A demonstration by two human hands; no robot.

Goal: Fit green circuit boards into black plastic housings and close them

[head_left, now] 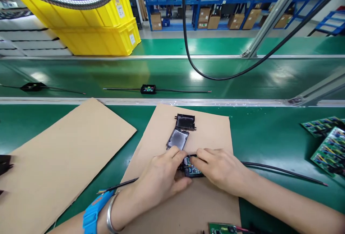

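A small black plastic case with a circuit board [192, 168] inside lies on a cardboard sheet [210, 209]. My left hand [168, 173] grips its left end between thumb and fingers. From the right, my right hand [215, 165] presses its fingers onto the case and board, partly covering them. A black cable [283, 170] runs out to the right, and another cable [121, 184] with bare coloured wire ends emerges at left under my left hand. Just beyond my fingers lie two empty black case halves, one upper [185, 122] and one lower [178, 138].
Green circuit boards [331, 151] are stacked at the right, and another board [222, 228] lies at the near edge. A second cardboard sheet [72, 155] covers the left. Across the metal rail, cased boards with cables [148, 89] lie on the green surface. Yellow crates [94, 40] stand behind.
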